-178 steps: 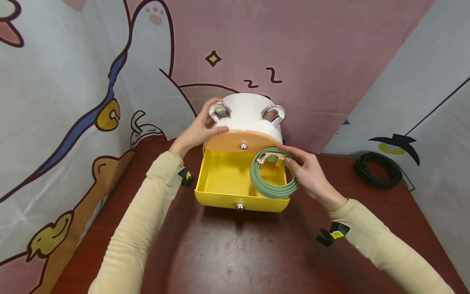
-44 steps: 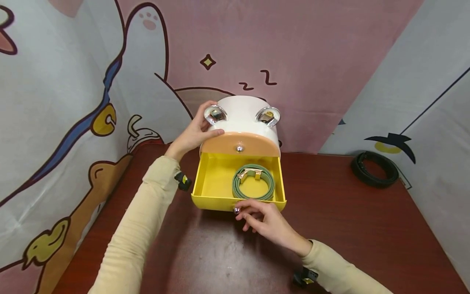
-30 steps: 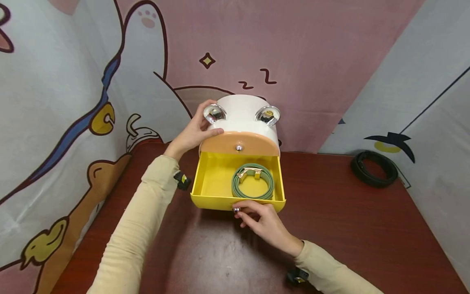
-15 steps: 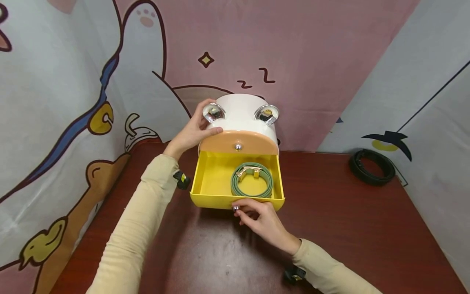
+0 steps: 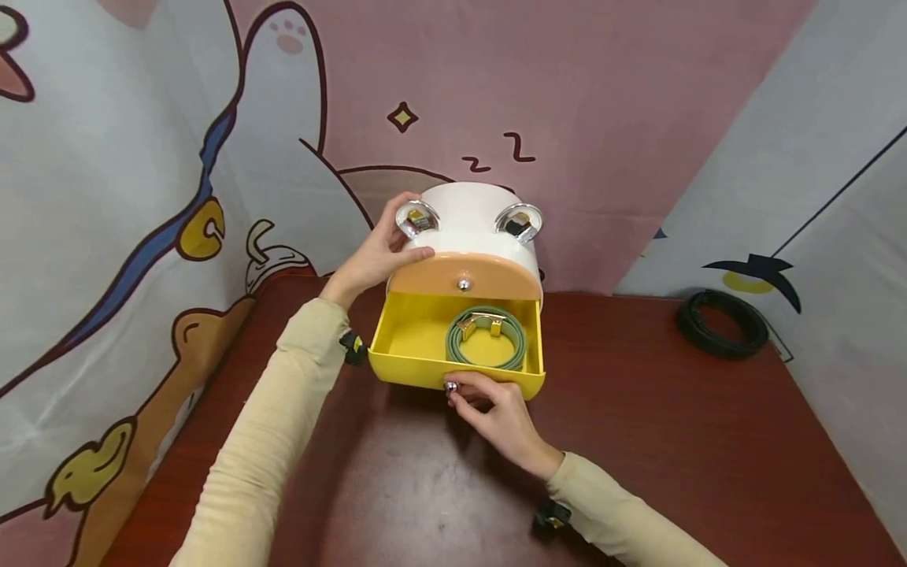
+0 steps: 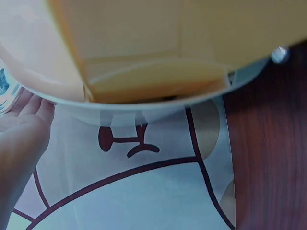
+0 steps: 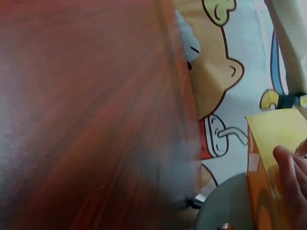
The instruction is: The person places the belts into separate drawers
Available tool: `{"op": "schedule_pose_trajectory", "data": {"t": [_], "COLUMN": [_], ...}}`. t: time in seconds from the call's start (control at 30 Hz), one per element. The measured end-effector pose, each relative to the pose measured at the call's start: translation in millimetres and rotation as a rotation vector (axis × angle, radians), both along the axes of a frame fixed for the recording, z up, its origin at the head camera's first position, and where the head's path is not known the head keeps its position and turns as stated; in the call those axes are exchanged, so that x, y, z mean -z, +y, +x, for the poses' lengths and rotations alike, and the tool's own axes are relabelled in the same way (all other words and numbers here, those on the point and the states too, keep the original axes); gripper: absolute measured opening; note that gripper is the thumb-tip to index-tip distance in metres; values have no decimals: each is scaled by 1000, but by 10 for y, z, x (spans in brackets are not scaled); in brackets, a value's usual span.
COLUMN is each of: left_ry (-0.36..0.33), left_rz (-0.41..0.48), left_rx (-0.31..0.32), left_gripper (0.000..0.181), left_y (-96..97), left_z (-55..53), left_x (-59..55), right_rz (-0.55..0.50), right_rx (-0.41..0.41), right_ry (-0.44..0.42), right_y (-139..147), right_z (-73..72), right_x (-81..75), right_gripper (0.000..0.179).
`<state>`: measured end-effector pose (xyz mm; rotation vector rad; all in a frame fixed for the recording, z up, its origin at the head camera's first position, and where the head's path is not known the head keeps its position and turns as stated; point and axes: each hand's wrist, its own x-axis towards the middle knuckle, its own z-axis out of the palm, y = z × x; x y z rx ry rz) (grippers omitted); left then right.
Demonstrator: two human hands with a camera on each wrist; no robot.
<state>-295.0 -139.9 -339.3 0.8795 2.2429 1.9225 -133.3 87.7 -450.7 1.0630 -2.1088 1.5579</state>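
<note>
A small frog-like storage box [image 5: 468, 228], white with two shiny bulging eyes and an orange upper drawer front [image 5: 489, 274], stands against the back wall. Its yellow lower drawer [image 5: 404, 368] is pulled out, and a coiled green belt [image 5: 520, 342] with a gold buckle lies in the drawer's right half. My left hand [image 5: 375, 256] grips the box's upper left side, thumb on the front and fingers behind the left eye. At the drawer front, my right hand [image 5: 499, 417] pinches the silver knob [image 5: 451, 387] between thumb and fingers. The right wrist view shows only some fingertips [image 7: 288, 167].
A coiled black belt [image 5: 723, 324] lies on the reddish-brown table [image 5: 680, 441] at the far right, near the wall. Cartoon-printed cloth walls [image 5: 567, 94] close in the back and both sides.
Since the earliest frame, my right hand has put the green belt into the drawer, let go and taken the knob. In the last half second the drawer has slid slightly inward. My left hand keeps its place.
</note>
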Motion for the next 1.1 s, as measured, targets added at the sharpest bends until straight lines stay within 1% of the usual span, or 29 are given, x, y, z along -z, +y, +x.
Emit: {"op": "schedule_pose_trajectory", "data": {"t": [0.1, 0.2, 0.3, 0.43, 0.67, 0.77, 0.97, 1.1], "left_ry": [-3, -1, -5, -16, -31, -24, -18, -13], "left_rz": [3, 6, 9, 11, -7, -6, -17, -16], "left_rx": [11, 12, 16, 22, 29, 25, 15, 15], "left_gripper": [77, 78, 79, 79, 74, 75, 76, 77], "left_y": [23, 32, 31, 36, 62, 58, 42, 34], "left_z": [2, -6, -20, -15, 155, 162, 165, 157], "left_x": [16, 21, 17, -10, -179, -184, -183, -179], "right_rz": [-44, -64, -71, -69, -70, -73, -95, -104], "right_rx": [15, 21, 11, -14, -41, -43, -77, -98], "right_ry": [-56, -92, -118, -120, -127, -118, -64, -59], "right_y": [10, 13, 31, 51, 70, 65, 69, 83], "right_z": [-34, -42, -90, -135, -240, -302, -401, -469], "right_x": [-66, -209, -215, -218, -205, -187, -129, -105], "right_gripper": [27, 27, 27, 26, 25, 25, 28, 28]}}
